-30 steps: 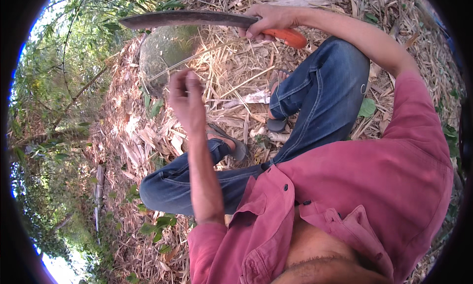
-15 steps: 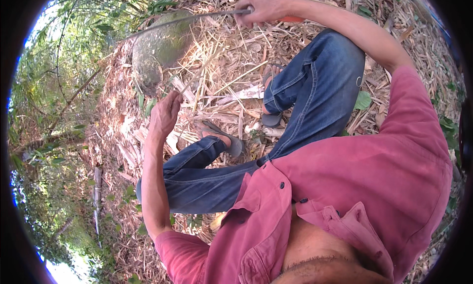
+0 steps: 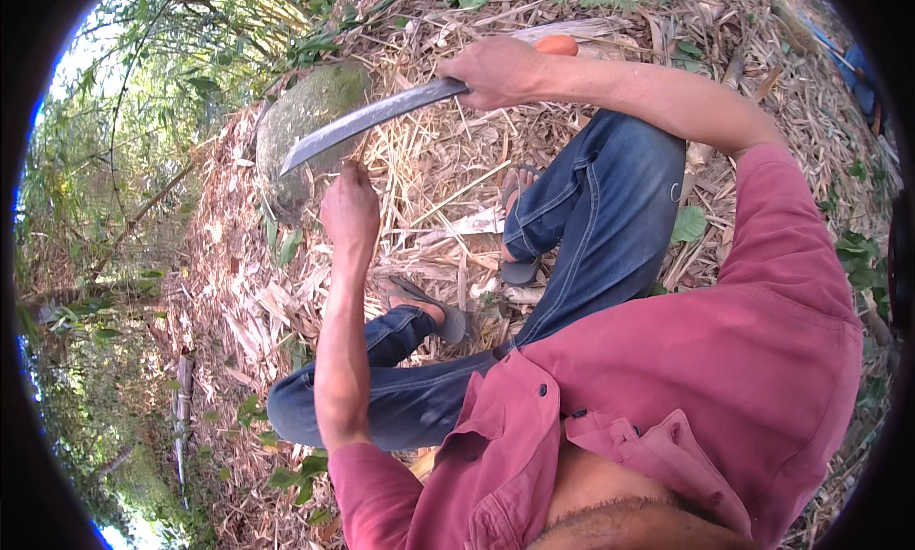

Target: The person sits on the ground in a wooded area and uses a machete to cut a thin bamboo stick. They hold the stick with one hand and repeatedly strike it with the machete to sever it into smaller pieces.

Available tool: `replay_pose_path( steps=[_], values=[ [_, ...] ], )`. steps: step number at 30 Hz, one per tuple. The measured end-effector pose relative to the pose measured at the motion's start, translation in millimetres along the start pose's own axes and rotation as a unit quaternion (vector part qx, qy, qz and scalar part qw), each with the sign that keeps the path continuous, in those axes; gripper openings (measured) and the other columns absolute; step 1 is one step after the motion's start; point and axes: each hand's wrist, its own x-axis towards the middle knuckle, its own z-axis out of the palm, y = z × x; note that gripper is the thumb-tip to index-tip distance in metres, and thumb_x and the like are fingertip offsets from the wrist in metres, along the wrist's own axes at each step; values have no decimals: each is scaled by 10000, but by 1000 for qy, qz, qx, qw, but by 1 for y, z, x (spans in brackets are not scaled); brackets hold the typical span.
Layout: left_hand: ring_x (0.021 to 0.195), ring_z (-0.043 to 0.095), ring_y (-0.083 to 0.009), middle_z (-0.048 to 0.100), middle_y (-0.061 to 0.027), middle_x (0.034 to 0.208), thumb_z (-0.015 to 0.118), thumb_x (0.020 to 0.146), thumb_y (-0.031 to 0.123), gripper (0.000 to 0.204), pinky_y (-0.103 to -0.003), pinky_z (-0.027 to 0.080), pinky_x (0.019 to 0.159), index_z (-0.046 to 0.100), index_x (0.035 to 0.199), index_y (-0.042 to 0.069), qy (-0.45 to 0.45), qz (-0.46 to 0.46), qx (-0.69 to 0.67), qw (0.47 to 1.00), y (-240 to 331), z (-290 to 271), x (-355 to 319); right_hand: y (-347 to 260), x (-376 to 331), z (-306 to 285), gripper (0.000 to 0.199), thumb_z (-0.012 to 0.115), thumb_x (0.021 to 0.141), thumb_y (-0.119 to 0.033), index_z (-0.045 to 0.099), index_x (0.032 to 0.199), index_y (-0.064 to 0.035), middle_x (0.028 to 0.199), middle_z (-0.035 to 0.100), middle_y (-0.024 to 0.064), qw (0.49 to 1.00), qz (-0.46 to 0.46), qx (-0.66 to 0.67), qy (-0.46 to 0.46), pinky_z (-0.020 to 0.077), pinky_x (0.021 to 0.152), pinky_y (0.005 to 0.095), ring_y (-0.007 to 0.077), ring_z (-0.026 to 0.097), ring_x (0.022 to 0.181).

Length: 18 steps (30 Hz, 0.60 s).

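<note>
My right hand point(image 3: 500, 71) is wrapped around the handle of a machete, its rounded orange end point(image 3: 556, 45) showing past my wrist. The long grey blade point(image 3: 381, 114) points left, its broad side visible and its tip in front of a mossy rock point(image 3: 319, 97). Just below the blade, my left hand point(image 3: 351, 207) is closed, pinching a thin brown strip point(image 3: 361, 150) that rises from the fingertips toward the blade. Whether strip and blade touch, I cannot tell. Most of the handle is hidden inside my right fist.
Dry leaves and pale shavings point(image 3: 429, 159) cover the ground between the rock and my sandalled feet point(image 3: 429, 312). My bent knees in jeans point(image 3: 610, 188) rise close to my right forearm. Green undergrowth point(image 3: 105, 216) stands on the left, and a blue item point(image 3: 858, 83) lies at the far right.
The machete's blade has come down nearer my left hand and turned from edge-on to broad side. My left hand has moved right, toward the blade. The whole view has shifted slightly.
</note>
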Motion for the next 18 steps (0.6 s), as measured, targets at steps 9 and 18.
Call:
replay_pose_path(
  steps=[9, 18],
  values=[
    [764, 641, -401, 663, -197, 833, 446, 960, 226, 223, -485, 483, 654, 599, 992, 67, 76, -18, -5, 997, 46, -17, -9, 30, -1, 2, 157, 590, 768, -214, 596, 836, -72, 637, 603, 124, 997, 52, 51, 32, 487, 607, 453, 308, 627, 625],
    [705, 620, -394, 633, -205, 756, 450, 969, 219, 222, -469, 450, 602, 582, 947, 42, 117, 4, -42, 992, 41, -10, -14, 26, -2, 1, 126, 580, 767, -203, 591, 794, -80, 609, 585, 110, 996, 52, 67, 15, 471, 582, 460, 295, 600, 572]
  ],
)
